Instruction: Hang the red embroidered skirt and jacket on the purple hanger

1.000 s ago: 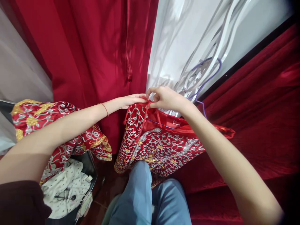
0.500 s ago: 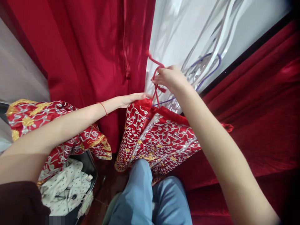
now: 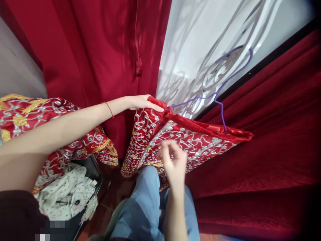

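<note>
Silver and gold embroidery covers the red garment [image 3: 200, 144], just off centre toward 4 o'clock, a bent purple hanger [image 3: 218, 92] entering its satin waistband [image 3: 198, 125]. Left fingers [image 3: 156, 106] clamp that edge; right fingers [image 3: 166, 154] curl, blurred, grip unclear.

right hand [image 3: 173, 155]: from above waistband [image 3: 200, 126], lowered in front of garment [image 3: 194, 145] (fingers curled) | purple hanger [image 3: 222, 112]: more exposed

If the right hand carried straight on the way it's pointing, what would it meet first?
Probably the red garment, whose embroidered front lies ahead of the right hand; depth is unclear here, so any gap between them is hard to judge.
</note>
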Demonstrator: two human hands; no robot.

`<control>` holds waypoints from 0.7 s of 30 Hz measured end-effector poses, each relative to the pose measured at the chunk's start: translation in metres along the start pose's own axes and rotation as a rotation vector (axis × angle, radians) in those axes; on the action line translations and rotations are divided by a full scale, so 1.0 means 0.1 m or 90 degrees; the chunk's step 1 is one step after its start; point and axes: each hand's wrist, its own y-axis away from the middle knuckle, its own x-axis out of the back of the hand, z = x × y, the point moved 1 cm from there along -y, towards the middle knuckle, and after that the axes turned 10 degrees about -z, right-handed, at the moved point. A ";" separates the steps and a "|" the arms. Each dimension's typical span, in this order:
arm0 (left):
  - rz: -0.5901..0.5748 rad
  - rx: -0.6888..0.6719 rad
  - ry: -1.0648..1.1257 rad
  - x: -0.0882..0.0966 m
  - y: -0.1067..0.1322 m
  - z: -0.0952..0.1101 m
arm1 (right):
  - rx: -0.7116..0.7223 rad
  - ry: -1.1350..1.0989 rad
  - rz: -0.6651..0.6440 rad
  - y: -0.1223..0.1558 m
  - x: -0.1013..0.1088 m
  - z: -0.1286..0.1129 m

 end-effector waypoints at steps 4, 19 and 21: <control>0.001 0.004 -0.009 -0.03 0.03 0.01 | -0.168 -0.007 0.067 0.16 -0.58 0.87; 0.000 0.023 -0.007 -0.11 0.04 0.04 | -0.230 -0.064 0.212 -0.08 -0.98 1.25; 0.016 0.030 -0.008 -0.12 0.05 0.05 | -0.232 -0.146 0.204 -0.07 -1.00 1.27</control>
